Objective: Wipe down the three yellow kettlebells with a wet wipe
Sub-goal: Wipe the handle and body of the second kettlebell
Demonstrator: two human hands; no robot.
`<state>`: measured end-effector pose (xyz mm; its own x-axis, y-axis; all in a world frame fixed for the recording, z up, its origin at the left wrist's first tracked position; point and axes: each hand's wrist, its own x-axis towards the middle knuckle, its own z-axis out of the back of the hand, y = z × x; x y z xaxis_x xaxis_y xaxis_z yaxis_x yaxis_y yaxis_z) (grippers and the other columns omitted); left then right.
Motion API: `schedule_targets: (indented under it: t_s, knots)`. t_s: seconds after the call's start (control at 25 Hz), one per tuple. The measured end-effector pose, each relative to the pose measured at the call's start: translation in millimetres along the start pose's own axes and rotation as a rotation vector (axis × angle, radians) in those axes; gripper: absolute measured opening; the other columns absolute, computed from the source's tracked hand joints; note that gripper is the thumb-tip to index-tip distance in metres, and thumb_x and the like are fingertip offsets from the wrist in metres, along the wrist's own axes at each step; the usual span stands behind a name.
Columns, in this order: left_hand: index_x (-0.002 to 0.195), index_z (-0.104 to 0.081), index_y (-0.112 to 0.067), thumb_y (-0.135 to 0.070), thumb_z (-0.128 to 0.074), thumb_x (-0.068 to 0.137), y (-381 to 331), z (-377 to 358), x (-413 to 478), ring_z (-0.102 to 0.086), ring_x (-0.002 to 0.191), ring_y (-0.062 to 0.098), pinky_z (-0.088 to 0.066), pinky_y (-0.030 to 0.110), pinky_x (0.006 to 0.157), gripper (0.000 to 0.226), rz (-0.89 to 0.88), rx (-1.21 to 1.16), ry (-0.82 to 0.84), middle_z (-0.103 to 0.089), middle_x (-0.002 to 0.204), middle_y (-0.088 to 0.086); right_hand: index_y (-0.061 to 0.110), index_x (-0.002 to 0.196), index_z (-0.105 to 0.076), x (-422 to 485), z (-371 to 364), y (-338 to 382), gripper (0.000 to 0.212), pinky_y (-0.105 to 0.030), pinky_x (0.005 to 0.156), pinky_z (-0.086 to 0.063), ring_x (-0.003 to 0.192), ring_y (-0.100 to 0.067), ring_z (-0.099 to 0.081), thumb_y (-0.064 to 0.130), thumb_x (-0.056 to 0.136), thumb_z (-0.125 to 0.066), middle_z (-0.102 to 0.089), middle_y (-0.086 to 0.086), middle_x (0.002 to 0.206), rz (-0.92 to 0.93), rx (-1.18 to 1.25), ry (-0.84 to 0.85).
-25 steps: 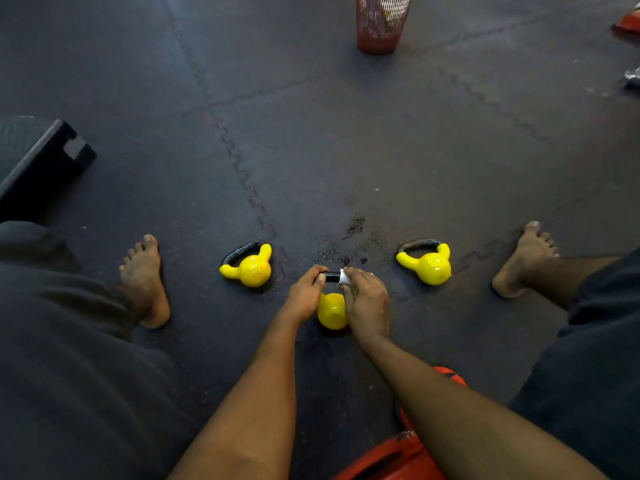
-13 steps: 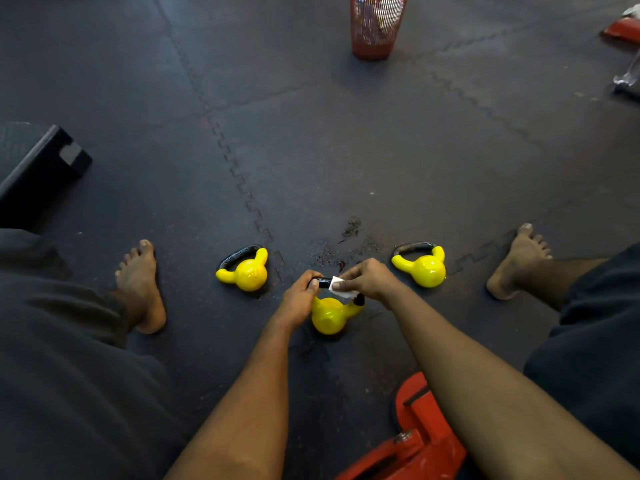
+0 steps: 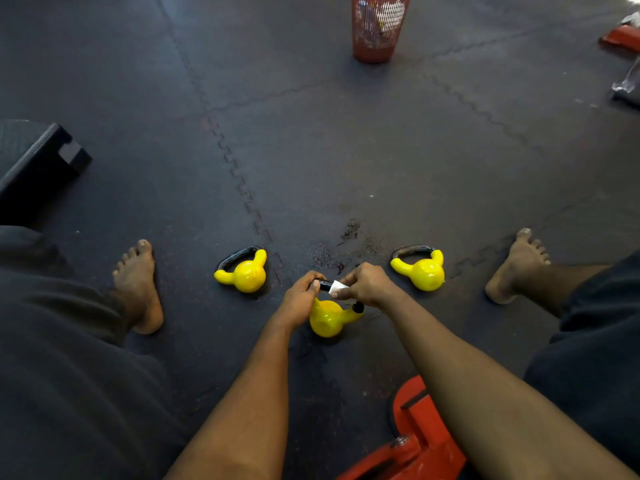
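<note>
The middle kettlebell is on the floor mat between the person's feet, tipped so that its yellow ball is nearer to the person. Its black handle runs left to right, a little lower on the right. The left hand grips the left end of the handle. The right hand pinches the white wipe on the handle, just beside the left hand. So the unwiped length lies, I think, to the right. The left kettlebell and right kettlebell lie apart on either side.

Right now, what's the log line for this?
left hand: grips middle kettlebell handle | right hand: pinches wet wipe on handle | left kettlebell, right kettlebell: untouched
</note>
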<state>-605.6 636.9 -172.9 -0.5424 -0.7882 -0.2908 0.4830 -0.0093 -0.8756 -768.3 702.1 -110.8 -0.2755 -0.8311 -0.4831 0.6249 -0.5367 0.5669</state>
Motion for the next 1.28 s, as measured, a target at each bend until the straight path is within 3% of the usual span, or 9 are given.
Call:
schedule_targets:
  t_s: [0.32,0.4,0.48,0.6,0.72,0.92,1.12,1.2,1.28]
  knots:
    - [0.106,-0.06,-0.02,-0.017,-0.04,0.1,0.9,-4.3,1.1,-0.055,0.093,0.022,-0.04,0.03,0.08,0.022,0.025,-0.003,-0.066,-0.063,0.105,0.008,0.025,0.102,-0.076,-12.1,-47.5,2.5,0.034,-0.029,0.061,-0.046,0.078,-0.024,-0.067,0.041,0.071,-0.076,-0.073,-0.008,0.082,0.017,-0.005,-0.437]
    - [0.105,-0.06,-0.018,-0.015,-0.04,0.1,1.3,-2.9,0.8,-0.052,0.091,0.018,-0.038,0.029,0.079,0.021,0.01,-0.027,-0.055,-0.061,0.103,0.006,0.024,0.098,-0.077,-5.3,-35.6,2.9,0.034,-0.03,0.063,-0.047,0.078,-0.023,-0.067,0.042,0.07,-0.079,-0.074,-0.007,0.082,0.026,-0.042,-0.322]
    - [0.098,-0.06,-0.02,-0.013,-0.041,0.099,1.8,-4.5,0.2,-0.05,0.092,0.017,-0.037,0.029,0.08,0.02,-0.019,-0.057,-0.029,-0.061,0.1,0.006,0.023,0.095,-0.078,2.7,-13.0,0.1,0.033,-0.034,0.069,-0.052,0.076,-0.017,-0.066,0.043,0.069,-0.082,-0.074,-0.006,0.082,0.004,-0.06,-0.068]
    - [0.085,-0.061,-0.032,-0.025,-0.043,0.09,0.3,-7.7,-0.7,-0.054,0.095,0.02,-0.04,0.034,0.087,0.02,-0.069,-0.072,0.018,-0.063,0.102,0.01,0.012,0.09,-0.079,-2.5,2.2,-10.3,0.026,-0.029,0.07,-0.054,0.069,-0.011,-0.063,0.029,0.072,-0.084,-0.074,-0.007,0.079,-0.101,0.3,0.217]
    - [0.08,-0.062,-0.035,-0.029,-0.042,0.083,-2.8,-10.1,0.5,-0.056,0.099,0.024,-0.041,0.036,0.09,0.022,-0.07,-0.07,0.049,-0.063,0.101,0.009,0.002,0.091,-0.077,-11.5,1.2,-15.9,0.027,-0.021,0.063,-0.053,0.065,-0.011,-0.066,0.022,0.074,-0.083,-0.074,-0.007,0.077,-0.165,0.455,0.286]
    - [0.09,-0.06,-0.023,-0.019,-0.042,0.095,-0.6,-6.3,5.1,-0.054,0.094,0.022,-0.039,0.03,0.081,0.02,-0.01,-0.082,-0.036,-0.063,0.1,0.008,0.013,0.087,-0.078,-7.5,-16.9,-2.1,0.026,-0.024,0.06,-0.047,0.059,-0.01,-0.059,0.033,0.072,-0.083,-0.07,-0.006,0.068,-0.132,0.348,-0.002]
    - [0.102,-0.061,-0.016,-0.014,-0.04,0.1,-5.7,-7.0,2.1,-0.047,0.08,0.017,-0.035,0.026,0.069,0.021,0.055,-0.011,-0.093,-0.059,0.093,0.007,0.024,0.097,-0.075,-18.3,-49.0,4.1,0.025,-0.028,0.058,-0.038,0.079,-0.026,-0.065,0.034,0.074,-0.074,-0.072,-0.01,0.079,0.001,0.048,-0.438]
    - [0.104,-0.062,-0.015,-0.015,-0.04,0.1,-7.1,-7.2,-0.5,-0.048,0.081,0.016,-0.035,0.026,0.069,0.022,0.052,-0.005,-0.103,-0.059,0.093,0.005,0.026,0.1,-0.076,-21.2,-49.8,3.0,0.027,-0.029,0.059,-0.041,0.078,-0.025,-0.066,0.034,0.074,-0.074,-0.072,-0.009,0.079,0.02,0.118,-0.457]
    - [0.105,-0.062,-0.015,-0.015,-0.039,0.1,-6.9,-6.4,-1.4,-0.051,0.087,0.016,-0.036,0.025,0.074,0.023,0.034,-0.022,-0.108,-0.061,0.098,0.003,0.022,0.099,-0.077,-13.0,-35.6,0.6,0.03,-0.031,0.065,-0.048,0.078,-0.019,-0.067,0.035,0.072,-0.08,-0.074,-0.009,0.081,0.05,0.127,-0.308]
